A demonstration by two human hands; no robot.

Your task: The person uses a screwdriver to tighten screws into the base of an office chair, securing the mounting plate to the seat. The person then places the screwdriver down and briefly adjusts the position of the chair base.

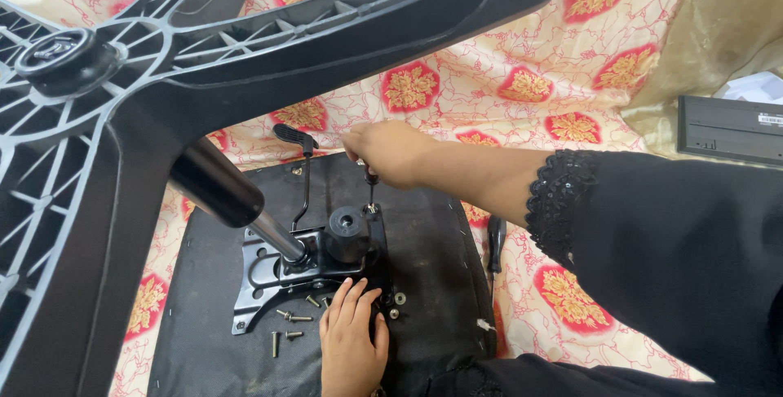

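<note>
At frame centre, the right hand [383, 152], fingers clenched round a screwdriver [370, 189], drives into the chair mechanism plate [269, 271] on the upturned seat [424, 250]; the left hand [352, 340], fingers released, presses flat beside loose screws [292, 316].

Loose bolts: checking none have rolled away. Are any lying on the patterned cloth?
No, the loose bolts all lie on the black seat underside, beside the left hand.

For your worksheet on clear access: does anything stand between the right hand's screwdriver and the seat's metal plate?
Nothing visible does. The right hand holds the screwdriver straight down onto the metal plate, beside the black knob. The left hand rests nearer.
</note>
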